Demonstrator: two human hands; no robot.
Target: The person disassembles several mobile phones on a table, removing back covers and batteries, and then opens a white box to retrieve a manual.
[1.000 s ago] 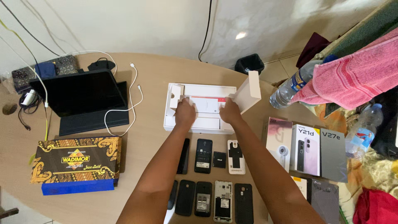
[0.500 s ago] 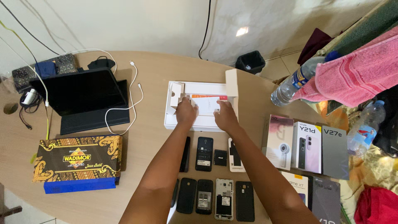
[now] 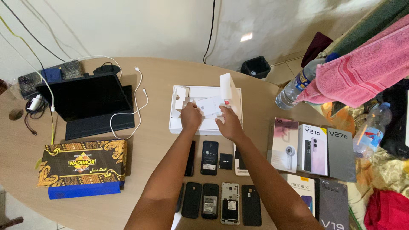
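White box (image 3: 187, 123) lies open at mid-table (image 3: 162, 72), one flap (image 3: 229, 88) upright. We judge unpacking begun, not done: the paper insert (image 3: 208, 105) sits inside it. Left hand (image 3: 191, 118) is curled flat on the insert; right hand (image 3: 229, 125) presses beside it, fingers together. Box is matte card; the phones (image 3: 209, 156) nearby are glossy black slabs.
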